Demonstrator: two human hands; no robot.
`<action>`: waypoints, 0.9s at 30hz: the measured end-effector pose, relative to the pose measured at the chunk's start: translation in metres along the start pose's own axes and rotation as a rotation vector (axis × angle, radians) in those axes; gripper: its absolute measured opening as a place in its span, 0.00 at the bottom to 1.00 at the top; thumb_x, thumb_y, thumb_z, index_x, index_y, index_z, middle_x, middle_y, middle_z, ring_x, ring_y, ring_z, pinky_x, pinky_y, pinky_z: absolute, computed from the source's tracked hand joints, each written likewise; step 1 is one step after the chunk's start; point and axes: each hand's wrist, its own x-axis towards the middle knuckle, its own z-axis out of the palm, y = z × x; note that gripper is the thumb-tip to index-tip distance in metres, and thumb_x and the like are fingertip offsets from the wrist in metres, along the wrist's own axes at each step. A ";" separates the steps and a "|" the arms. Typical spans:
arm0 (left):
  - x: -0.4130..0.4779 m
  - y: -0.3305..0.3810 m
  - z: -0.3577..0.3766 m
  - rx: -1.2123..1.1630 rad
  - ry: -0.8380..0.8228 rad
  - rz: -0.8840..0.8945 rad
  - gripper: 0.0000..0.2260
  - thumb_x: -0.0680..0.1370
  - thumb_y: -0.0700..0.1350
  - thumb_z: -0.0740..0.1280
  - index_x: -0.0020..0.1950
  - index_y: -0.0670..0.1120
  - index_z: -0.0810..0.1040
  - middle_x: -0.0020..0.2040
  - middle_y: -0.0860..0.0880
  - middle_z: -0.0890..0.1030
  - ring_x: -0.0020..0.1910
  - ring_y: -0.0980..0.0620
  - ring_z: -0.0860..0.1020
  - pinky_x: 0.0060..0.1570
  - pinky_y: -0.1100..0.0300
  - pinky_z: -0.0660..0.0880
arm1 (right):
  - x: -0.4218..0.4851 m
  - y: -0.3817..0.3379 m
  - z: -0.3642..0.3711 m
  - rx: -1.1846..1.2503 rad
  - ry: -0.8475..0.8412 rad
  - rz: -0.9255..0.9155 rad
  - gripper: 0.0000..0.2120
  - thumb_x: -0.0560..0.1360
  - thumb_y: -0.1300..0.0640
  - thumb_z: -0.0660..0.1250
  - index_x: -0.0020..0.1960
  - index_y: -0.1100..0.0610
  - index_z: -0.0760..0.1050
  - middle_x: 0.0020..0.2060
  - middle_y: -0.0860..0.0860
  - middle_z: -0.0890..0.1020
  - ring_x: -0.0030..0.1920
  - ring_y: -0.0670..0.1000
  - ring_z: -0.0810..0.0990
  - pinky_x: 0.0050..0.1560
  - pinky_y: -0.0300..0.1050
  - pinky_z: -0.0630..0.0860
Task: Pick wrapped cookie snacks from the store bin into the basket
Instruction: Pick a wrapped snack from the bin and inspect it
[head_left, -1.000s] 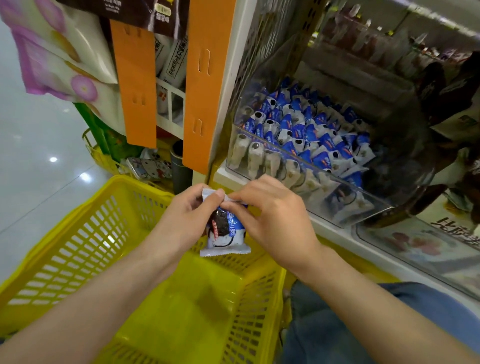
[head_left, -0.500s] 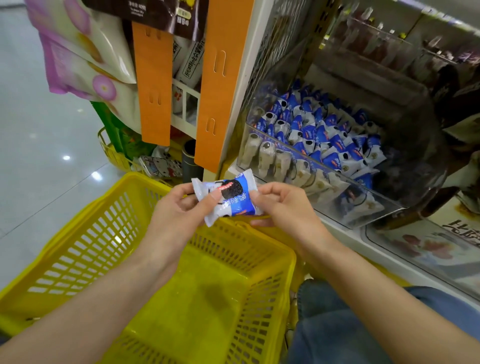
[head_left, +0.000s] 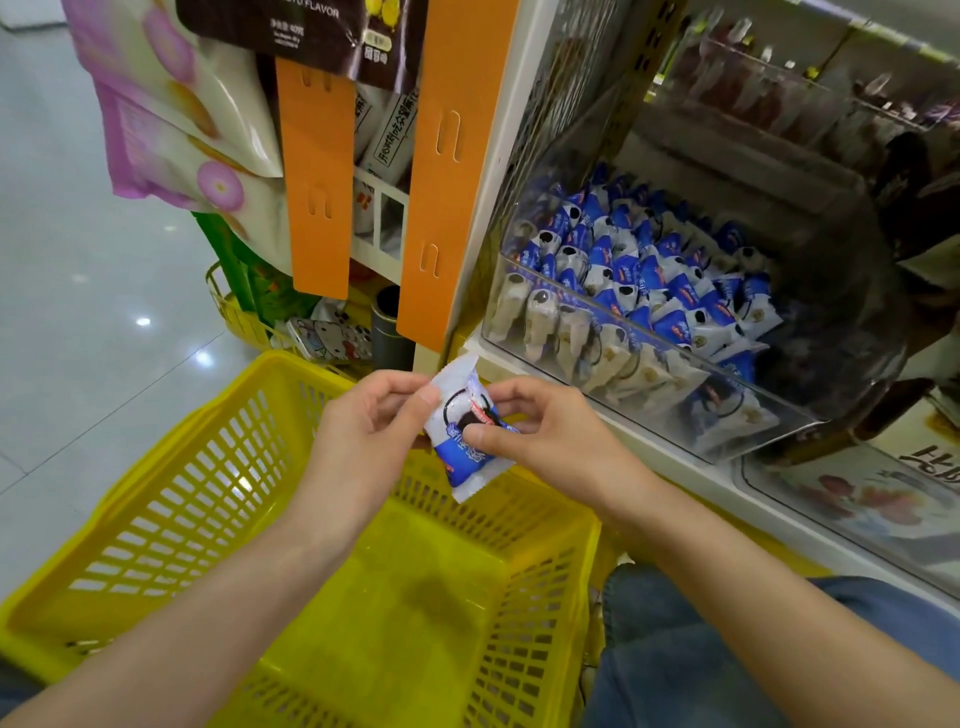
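the cookie packet (head_left: 465, 436) has swung from crosswise to a slant at frame centre, over the yellow basket (head_left: 156, 499). the fingers (head_left: 423, 397) of the left hand (head_left: 363, 431) and right hand (head_left: 550, 436) both pinch it. it looks ready to drop in.

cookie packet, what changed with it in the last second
The left hand and right hand turned the cookie packet: it hung upright from its top edge, swung nearly level, and now slants, top end up-left. Both hands kept pinching it throughout, over the basket. The bin is unchanged.
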 end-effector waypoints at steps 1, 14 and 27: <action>0.001 0.001 -0.001 0.014 0.009 0.000 0.06 0.78 0.40 0.63 0.49 0.42 0.79 0.42 0.45 0.84 0.38 0.57 0.81 0.36 0.69 0.76 | 0.000 0.001 0.000 0.005 -0.007 -0.010 0.10 0.71 0.59 0.72 0.50 0.51 0.75 0.45 0.46 0.80 0.50 0.48 0.80 0.56 0.49 0.76; -0.001 -0.001 0.000 0.184 -0.161 0.036 0.09 0.77 0.40 0.64 0.37 0.45 0.77 0.35 0.42 0.79 0.35 0.51 0.74 0.35 0.59 0.71 | -0.006 0.004 0.004 -0.442 0.188 -0.509 0.03 0.74 0.56 0.67 0.43 0.55 0.77 0.38 0.46 0.78 0.40 0.44 0.76 0.41 0.45 0.76; 0.004 -0.005 0.005 0.173 -0.176 -0.198 0.20 0.82 0.52 0.48 0.42 0.50 0.77 0.38 0.51 0.81 0.41 0.50 0.78 0.42 0.60 0.73 | -0.009 -0.001 -0.003 -0.241 0.365 -0.516 0.02 0.74 0.59 0.68 0.45 0.56 0.79 0.48 0.47 0.78 0.51 0.40 0.77 0.48 0.34 0.76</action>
